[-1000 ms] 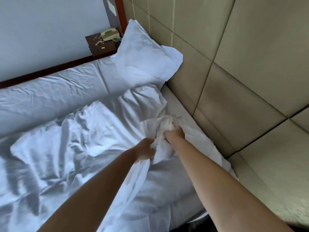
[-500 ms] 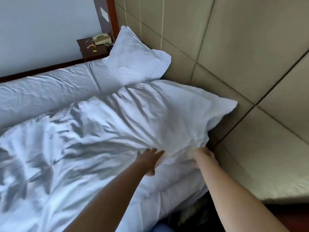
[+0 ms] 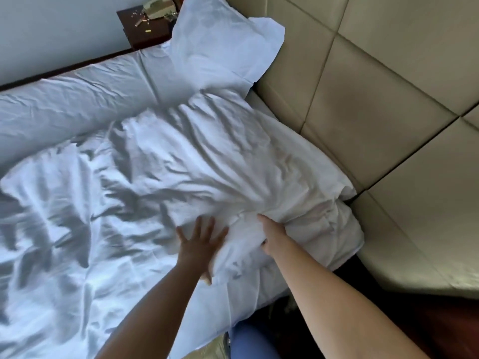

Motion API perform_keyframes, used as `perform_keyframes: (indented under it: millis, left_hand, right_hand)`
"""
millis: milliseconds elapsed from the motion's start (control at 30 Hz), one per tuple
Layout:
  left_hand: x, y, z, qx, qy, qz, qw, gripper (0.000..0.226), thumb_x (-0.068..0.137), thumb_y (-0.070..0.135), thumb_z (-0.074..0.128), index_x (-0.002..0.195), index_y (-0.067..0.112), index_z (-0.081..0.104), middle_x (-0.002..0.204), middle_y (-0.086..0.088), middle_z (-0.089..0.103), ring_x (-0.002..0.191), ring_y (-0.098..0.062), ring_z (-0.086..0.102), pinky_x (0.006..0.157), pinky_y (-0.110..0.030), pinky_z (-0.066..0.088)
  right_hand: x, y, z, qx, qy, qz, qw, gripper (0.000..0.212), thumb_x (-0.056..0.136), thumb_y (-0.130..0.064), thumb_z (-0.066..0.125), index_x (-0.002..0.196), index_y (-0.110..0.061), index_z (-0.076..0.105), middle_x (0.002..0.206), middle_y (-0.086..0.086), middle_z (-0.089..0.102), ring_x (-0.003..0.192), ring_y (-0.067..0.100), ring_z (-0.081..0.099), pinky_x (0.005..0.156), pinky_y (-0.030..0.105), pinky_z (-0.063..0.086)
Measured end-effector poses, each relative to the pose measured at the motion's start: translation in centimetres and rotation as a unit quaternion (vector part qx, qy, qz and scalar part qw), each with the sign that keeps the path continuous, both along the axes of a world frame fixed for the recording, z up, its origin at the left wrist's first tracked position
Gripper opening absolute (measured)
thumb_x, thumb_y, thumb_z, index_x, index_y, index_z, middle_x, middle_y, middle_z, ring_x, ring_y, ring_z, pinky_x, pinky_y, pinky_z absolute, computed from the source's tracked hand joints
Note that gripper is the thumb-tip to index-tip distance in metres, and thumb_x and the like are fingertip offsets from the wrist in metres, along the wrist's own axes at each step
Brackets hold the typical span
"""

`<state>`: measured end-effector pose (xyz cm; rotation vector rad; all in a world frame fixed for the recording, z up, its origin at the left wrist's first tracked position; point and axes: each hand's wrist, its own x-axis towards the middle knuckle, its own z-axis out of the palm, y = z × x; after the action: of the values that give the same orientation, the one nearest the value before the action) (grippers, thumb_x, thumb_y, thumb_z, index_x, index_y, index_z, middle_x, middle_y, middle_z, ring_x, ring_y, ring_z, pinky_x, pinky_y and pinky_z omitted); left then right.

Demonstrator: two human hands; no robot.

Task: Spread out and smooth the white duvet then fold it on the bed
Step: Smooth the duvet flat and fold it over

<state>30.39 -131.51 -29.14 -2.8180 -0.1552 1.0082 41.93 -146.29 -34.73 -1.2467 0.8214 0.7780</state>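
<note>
The white duvet lies wrinkled across the bed, its near right corner bunched up by the headboard. My left hand rests flat on the duvet with fingers spread, holding nothing. My right hand presses into the bunched fold just to the right; its fingertips are buried in the cloth, gripping it.
A white pillow leans against the padded beige headboard at the far right. A dark wooden nightstand with a telephone stands beyond the bed. A grey wall runs along the bed's far side. Dark floor shows at lower right.
The duvet corner, held up in both hands, was thrown toward the headboard and has settled on the bed. My left hand let go and opened flat; my right hand moved onto the fold.
</note>
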Motion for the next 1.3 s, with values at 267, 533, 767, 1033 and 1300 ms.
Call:
perform_keyframes:
  millis: [267, 533, 767, 1033, 1300]
  left_hand:
    - [0.5, 1.2, 2.7, -0.073, -0.231, 0.041, 0.969, 0.098, 0.057, -0.008, 0.056, 0.143, 0.025, 0.025, 0.116, -0.023, 0.061, 0.084, -0.042, 0.065, 0.050, -0.043, 0.056]
    - [1.6, -0.2, 14.9, -0.181, -0.336, 0.100, 0.919, 0.077, 0.081, -0.008, 0.042, 0.150, 0.021, 0.023, 0.150, -0.007, 0.033, 0.126, -0.031, 0.046, 0.103, -0.034, 0.035]
    - [-4.3, -4.5, 11.1, -0.266, -0.063, 0.074, 0.959, 0.074, 0.086, -0.005, 0.048, 0.152, 0.014, 0.018, 0.157, -0.005, 0.020, 0.144, -0.018, 0.019, 0.111, -0.018, 0.015]
    - [-4.2, -2.0, 9.2, -0.192, -0.031, 0.159, 0.968, 0.065, 0.091, 0.004, 0.037, 0.151, 0.025, 0.022, 0.154, -0.002, 0.027, 0.141, -0.021, 0.028, 0.112, -0.033, 0.031]
    - [0.6, -1.8, 11.1, -0.174, -0.116, 0.118, 0.971, 0.062, 0.091, 0.009, 0.037, 0.149, 0.027, 0.024, 0.150, -0.003, 0.029, 0.136, -0.025, 0.032, 0.107, -0.040, 0.035]
  right_hand:
    - [2.2, 2.7, 9.6, -0.153, -0.126, 0.094, 0.976, 0.041, 0.099, -0.013, 0.042, 0.136, 0.002, 0.041, 0.139, 0.019, 0.047, 0.127, 0.032, 0.047, 0.086, 0.028, 0.045]
    - [2.2, 2.4, 24.0, -0.108, -0.355, -0.033, 0.928, 0.053, 0.103, -0.023, 0.037, 0.147, 0.003, 0.023, 0.149, 0.014, 0.036, 0.135, 0.027, 0.037, 0.112, 0.031, 0.028]
    - [-3.6, -3.9, 14.5, -0.370, -0.181, 0.316, 0.855, 0.051, 0.100, -0.014, 0.033, 0.148, -0.002, 0.020, 0.151, 0.018, 0.029, 0.134, 0.034, 0.035, 0.108, 0.042, 0.032]
    - [-3.7, -5.3, 14.6, -0.340, -0.140, 0.402, 0.839, 0.043, 0.094, -0.015, 0.040, 0.135, -0.004, 0.044, 0.109, 0.014, 0.056, 0.085, 0.028, 0.056, 0.073, 0.031, 0.046]
    - [-0.8, -3.1, 17.5, -0.273, -0.234, 0.427, 0.830, 0.066, 0.096, -0.026, 0.045, 0.153, -0.016, 0.015, 0.156, 0.007, 0.024, 0.137, 0.028, 0.033, 0.106, 0.034, 0.033]
